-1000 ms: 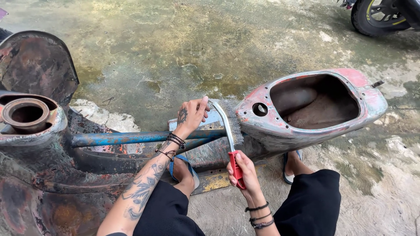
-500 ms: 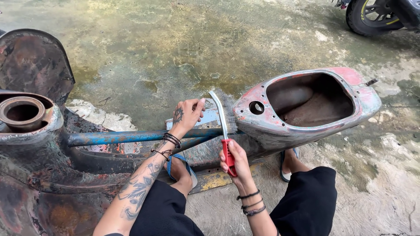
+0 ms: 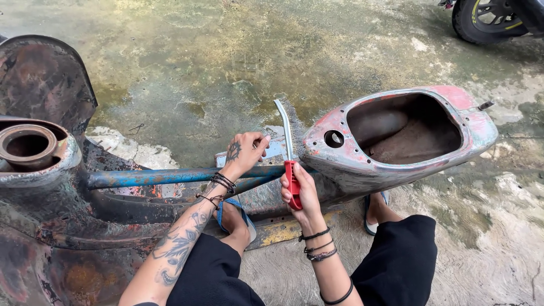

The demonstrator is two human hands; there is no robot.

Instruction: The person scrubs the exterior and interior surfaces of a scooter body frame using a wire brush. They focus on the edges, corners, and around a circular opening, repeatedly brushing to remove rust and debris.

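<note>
— Where was the wire brush (image 3: 289,148)?

— Upright against the front edge of the stripped scooter body (image 3: 396,141), its bristles turned toward that worn, paint-flecked shell. The right hand (image 3: 300,192) was closed around the red handle at the bottom.

— And the left hand (image 3: 245,154)?

— Resting on the blue bar (image 3: 170,177) just beside the scooter body, fingers curled loosely over it, gripping nothing else.

— How would the brush handle?

— Light and stiff, I'd judge: thin metal neck, hard plastic grip. The handle was the sensible place to hold; the bristles looked prickly.

— The scooter body?

— Heavy, rigid sheet metal, rough with rust. It sat on the wet concrete floor (image 3: 226,68), near the person's sandalled feet.
</note>
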